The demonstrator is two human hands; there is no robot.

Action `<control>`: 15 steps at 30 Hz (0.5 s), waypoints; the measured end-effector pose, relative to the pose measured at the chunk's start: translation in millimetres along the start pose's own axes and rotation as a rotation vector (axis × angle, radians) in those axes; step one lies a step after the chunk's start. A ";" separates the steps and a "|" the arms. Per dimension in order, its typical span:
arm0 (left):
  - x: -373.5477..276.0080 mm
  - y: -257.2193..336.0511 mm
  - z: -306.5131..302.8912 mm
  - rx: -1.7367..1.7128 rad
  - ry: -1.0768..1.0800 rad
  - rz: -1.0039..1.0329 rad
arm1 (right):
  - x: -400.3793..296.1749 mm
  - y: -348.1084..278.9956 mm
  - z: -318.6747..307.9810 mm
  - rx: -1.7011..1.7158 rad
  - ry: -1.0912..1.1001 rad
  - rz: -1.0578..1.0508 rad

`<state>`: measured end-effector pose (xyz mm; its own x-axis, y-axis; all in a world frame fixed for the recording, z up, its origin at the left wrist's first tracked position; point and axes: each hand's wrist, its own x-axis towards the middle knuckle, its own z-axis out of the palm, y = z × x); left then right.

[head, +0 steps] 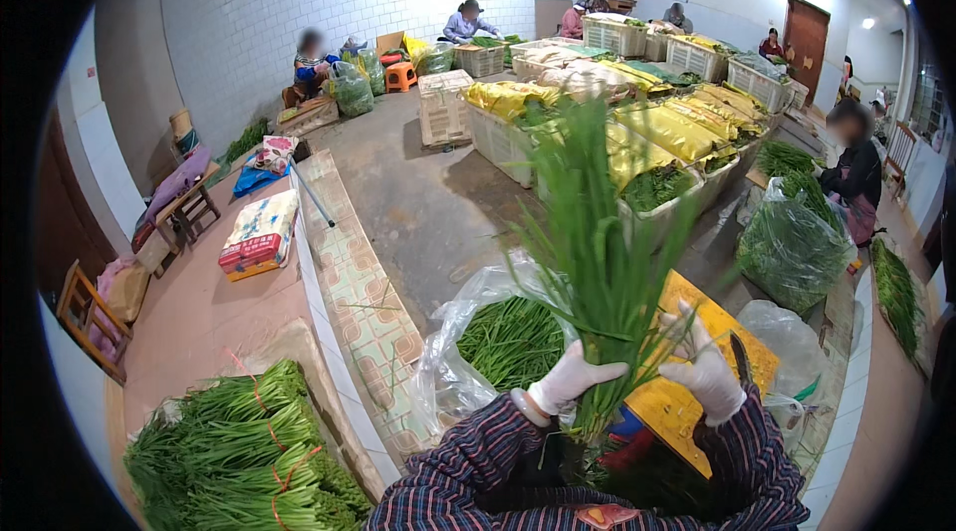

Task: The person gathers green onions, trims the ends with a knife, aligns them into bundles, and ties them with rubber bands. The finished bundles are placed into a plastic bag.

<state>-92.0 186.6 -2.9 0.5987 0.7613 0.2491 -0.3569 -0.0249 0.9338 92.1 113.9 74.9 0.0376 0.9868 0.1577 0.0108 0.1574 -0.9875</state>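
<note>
My left hand [571, 380], in a white glove, grips the lower stalks of a large upright bunch of garlic chives [609, 292]. The upper leaves are blurred. To the right of the bunch is my right hand [706, 366], also gloved, with its fingers apart; some leaf tips hang close to them. A yellow board [665, 419] lies beneath this hand. Just beyond the right hand, a dark knife-like blade [740, 359] rests at the board. Left of the bunch, an open clear plastic bag [441, 352] holds loose green chives [511, 340].
Tied chive bundles [254, 449] lie at lower left. Crates [500, 146] under yellow plastic sheets [650, 139] fill the room's middle. At right, a co-worker [855, 157] sits by a full plastic bag [795, 254]. A printed package [259, 232] stands on the left ledge.
</note>
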 end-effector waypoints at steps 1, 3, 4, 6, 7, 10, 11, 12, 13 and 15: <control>3.1 -1.7 13.8 0.181 -0.037 0.059 | -1.3 -10.6 3.1 0.057 -0.035 0.042; 1.1 -5.1 43.1 0.126 0.035 0.071 | -1.4 -27.9 20.9 0.171 -0.138 0.121; 2.8 -6.5 55.3 0.248 0.064 0.201 | -8.2 -28.4 28.9 0.057 -0.030 0.114; 4.2 -8.8 67.4 0.506 0.099 0.349 | -5.4 1.4 22.2 -0.097 0.096 0.139; 0.5 -5.0 82.7 0.629 0.153 0.373 | -13.3 -1.3 17.2 -0.075 0.187 0.172; 15.7 -12.1 90.6 0.905 0.073 0.203 | -11.4 -0.4 1.4 -0.022 0.303 -0.073; 23.5 -14.6 89.0 0.821 0.046 0.261 | -10.0 -10.5 -0.2 -0.022 0.306 -0.088; 28.2 3.4 94.2 0.719 0.007 0.219 | -6.6 -15.6 -7.0 -0.024 0.308 -0.148; 30.4 37.3 106.6 0.571 -0.137 0.118 | -5.8 -24.7 -14.3 -0.033 0.318 -0.209; 40.1 54.6 121.2 0.461 -0.150 0.082 | -7.2 -48.3 -24.7 -0.069 0.309 -0.253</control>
<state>-0.6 137.3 89.2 0.6905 0.6439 0.3294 -0.0730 -0.3911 0.9175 116.0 98.2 121.5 0.3240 0.8573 0.4000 0.1253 0.3802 -0.9164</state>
